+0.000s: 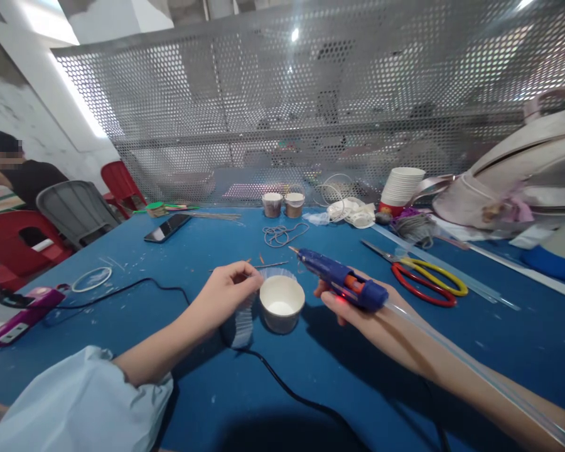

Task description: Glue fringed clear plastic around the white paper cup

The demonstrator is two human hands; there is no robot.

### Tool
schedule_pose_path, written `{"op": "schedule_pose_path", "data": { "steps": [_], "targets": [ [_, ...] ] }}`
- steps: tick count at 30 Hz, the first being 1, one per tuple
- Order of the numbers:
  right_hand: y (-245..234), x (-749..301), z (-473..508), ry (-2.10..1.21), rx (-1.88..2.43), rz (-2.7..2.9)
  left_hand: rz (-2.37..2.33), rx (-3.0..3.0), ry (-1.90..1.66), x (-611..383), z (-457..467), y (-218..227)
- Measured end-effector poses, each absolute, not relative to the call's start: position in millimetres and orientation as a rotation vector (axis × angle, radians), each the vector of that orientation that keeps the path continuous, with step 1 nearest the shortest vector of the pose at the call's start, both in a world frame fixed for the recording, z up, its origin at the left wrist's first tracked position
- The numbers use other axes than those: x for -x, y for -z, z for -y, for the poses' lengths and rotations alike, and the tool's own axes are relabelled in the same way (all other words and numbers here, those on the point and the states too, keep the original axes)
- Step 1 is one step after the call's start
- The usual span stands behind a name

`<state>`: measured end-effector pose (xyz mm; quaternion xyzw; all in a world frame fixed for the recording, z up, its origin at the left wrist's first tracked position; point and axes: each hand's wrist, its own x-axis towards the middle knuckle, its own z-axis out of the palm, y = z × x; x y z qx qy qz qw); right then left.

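Note:
My right hand (358, 314) grips a blue glue gun (341, 279) with an orange trigger, its nozzle pointing left and away over the blue table (207, 376). A long clear glue stick (475, 370) trails from its back along my forearm. My left hand (228, 289) pinches the edge of a pleated translucent paper liner (243, 323), which curls round the far side of a small white paper cup (281, 303). The cup stands upright between my two hands.
A black cable (282, 386) runs across the table under my arms. Scissors with red and yellow handles (428, 279) lie right. Two small cups (282, 204), a stack of white cups (401, 185), a phone (167, 227), wire loops and a bag sit farther back. Another person sits far left.

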<state>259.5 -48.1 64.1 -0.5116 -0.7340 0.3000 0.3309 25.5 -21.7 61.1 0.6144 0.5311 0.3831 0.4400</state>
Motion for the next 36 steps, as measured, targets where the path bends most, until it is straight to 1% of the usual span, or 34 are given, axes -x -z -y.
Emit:
{"op": "schedule_pose_path", "data": {
  "steps": [4,10,14,27,36],
  "targets": [
    [-64,-259,53,-0.662,1.294,1.991,-1.255,-1.517,-0.938,-27,18,-69],
    [-60,-264,62,-0.536,0.955,2.223,-1.21,-1.44,-0.895,-30,6,-71],
    [-59,-261,63,-0.4,0.996,2.379,-1.19,-1.427,-0.9,-31,0,-70],
    [-63,-241,62,0.058,1.092,2.568,-1.085,-1.32,-0.859,-32,-4,-73],
    [-57,-241,62,0.127,1.1,2.571,-1.089,-1.354,-0.867,-32,0,-73]
  ]
}}
